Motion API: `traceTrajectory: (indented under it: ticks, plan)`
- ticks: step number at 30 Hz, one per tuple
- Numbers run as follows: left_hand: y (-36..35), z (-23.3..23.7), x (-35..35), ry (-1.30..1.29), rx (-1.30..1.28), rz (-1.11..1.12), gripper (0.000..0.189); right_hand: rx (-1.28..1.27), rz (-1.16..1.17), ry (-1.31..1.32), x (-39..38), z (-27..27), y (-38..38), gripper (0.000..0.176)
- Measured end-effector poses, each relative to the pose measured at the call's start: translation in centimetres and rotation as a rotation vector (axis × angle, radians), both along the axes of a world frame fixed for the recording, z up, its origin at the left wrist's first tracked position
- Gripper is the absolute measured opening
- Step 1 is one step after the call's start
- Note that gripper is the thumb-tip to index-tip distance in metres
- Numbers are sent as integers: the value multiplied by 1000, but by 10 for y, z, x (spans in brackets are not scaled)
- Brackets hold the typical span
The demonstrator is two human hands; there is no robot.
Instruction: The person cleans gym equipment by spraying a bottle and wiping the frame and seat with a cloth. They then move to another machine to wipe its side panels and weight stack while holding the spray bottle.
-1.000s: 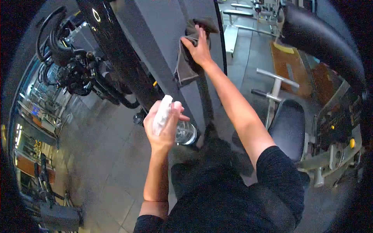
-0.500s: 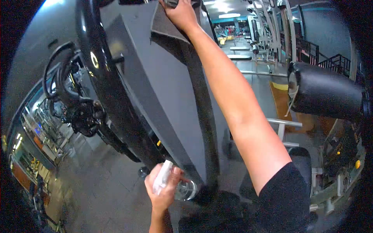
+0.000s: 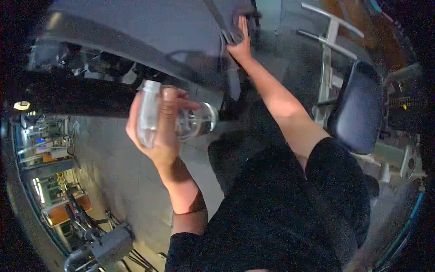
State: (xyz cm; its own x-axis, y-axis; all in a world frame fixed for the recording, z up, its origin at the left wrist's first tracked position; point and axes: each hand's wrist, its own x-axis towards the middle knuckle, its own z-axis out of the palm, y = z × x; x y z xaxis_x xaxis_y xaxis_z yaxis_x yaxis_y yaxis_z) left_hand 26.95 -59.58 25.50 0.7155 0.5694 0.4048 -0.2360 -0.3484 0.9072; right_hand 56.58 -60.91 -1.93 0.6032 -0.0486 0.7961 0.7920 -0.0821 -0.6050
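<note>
My left hand (image 3: 164, 147) is wrapped round a clear spray bottle (image 3: 198, 121) with a white spray head, tilted on its side in front of the dark machine. Farther up, at the end of my outstretched arm, my right hand (image 3: 243, 47) holds a dark grey cloth (image 3: 234, 35) against the edge of the machine's large grey panel (image 3: 167, 27). Some of its fingers point upward along the cloth, and the others are hidden or blurred.
At the right stands a padded seat (image 3: 360, 106) on a light metal frame (image 3: 327, 68). Other gym equipment (image 3: 111, 245) is at the lower left. Grey floor (image 3: 118, 167) shows below the machine, left of my body.
The view has turned down and to the right. My right hand and the cloth have moved down the panel toward its edge. My left hand, still holding the bottle, appears higher and larger.
</note>
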Motion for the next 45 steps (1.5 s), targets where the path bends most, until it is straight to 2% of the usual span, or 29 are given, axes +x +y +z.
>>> traceTrajectory:
  ticks: [2, 5, 6, 7, 9, 10, 11, 13, 14, 16, 18, 19, 21, 23, 24, 28, 29, 31, 33, 35, 37, 38, 39, 40, 41, 43, 44, 45]
  plan:
    - [3, -2, -7, 47, 122, 14, 26, -57, 77, 326, -14, -85, 1, 103]
    - [14, -7, -14, 17, 132, 2, 34, -41, 118, 460, -41, -131, -13, 95]
    - [12, -3, -14, 13, 124, 19, 39, -187, 48, 487, -36, -157, -9, 108]
    - [11, -3, -19, 37, 122, 14, 39, -188, 46, 511, -47, -171, -13, 108]
    - [15, -2, -19, 39, 204, -24, 45, 30, 330, 712, -53, -195, -21, 102]
    - [25, -12, -21, -6, 306, -29, 46, 36, 328, 727, -51, -228, -24, 102]
    - [27, -13, -22, 4, 307, -34, 46, -454, -30, 205, -42, -273, -26, 100]
    - [31, -13, -25, -27, 274, -62, 46, -909, -395, -356, -40, -271, -25, 99]
    - [32, -13, -26, -41, 282, -68, 47, -635, -110, 317, -52, -221, -28, 98]
    - [29, -13, -25, -44, 202, -84, 47, -296, 186, 926, -57, -158, -32, 98]
    - [17, -8, -19, -20, 111, -37, 48, -178, 209, 516, -38, -115, -28, 97]
    - [17, -9, -19, -55, 75, -26, 47, -168, 207, 463, -33, -88, -31, 97]
    - [20, -6, -21, -33, 99, -36, 43, -350, 179, 210, -13, -29, -39, 104]
    - [18, -3, -21, -10, 116, -14, 48, -298, 98, -32, 19, 73, -20, 104]
    - [12, 0, -22, 0, 24, -18, 45, -257, 38, -180, 21, 122, -12, 103]
    - [15, 5, -27, 21, 81, -11, 36, -113, 4, -381, 35, 289, -3, 100]
    - [14, 8, -27, -25, 89, -14, 36, -117, -1, -350, 38, 322, 0, 102]
    - [14, 13, -23, 54, 62, -56, 34, -118, -21, -349, 42, 397, 1, 105]
    - [15, 8, -18, 5, 3, -89, 31, -2, 75, -477, 46, 479, 5, 94]
    - [16, 11, -20, 29, 29, -71, 22, 93, 101, -316, 74, 547, 30, 100]
    - [22, 2, -24, 5, 121, -46, 20, 129, 137, -263, 85, 613, 39, 107]
    - [23, -5, -25, 19, 40, -75, 19, 137, 138, -292, 94, 634, 45, 107]
    - [27, -5, -23, 36, -36, -110, 18, 89, 72, -358, 106, 652, 52, 94]
    - [24, 6, -27, 32, 36, -69, 17, 41, 6, -407, 123, 661, 60, 83]
    - [28, 8, -31, 38, 44, -66, 17, 50, 7, -401, 155, 666, 72, 83]
    - [32, 5, -39, 80, 161, -47, 16, -276, -933, -798, 220, 665, 95, 65]
    - [23, -1, -36, 113, 149, -45, 16, -42, -431, -723, 235, 652, 92, 68]
    - [23, -8, -36, 85, 71, 9, 22, -22, -414, -687, 229, 627, 87, 65]
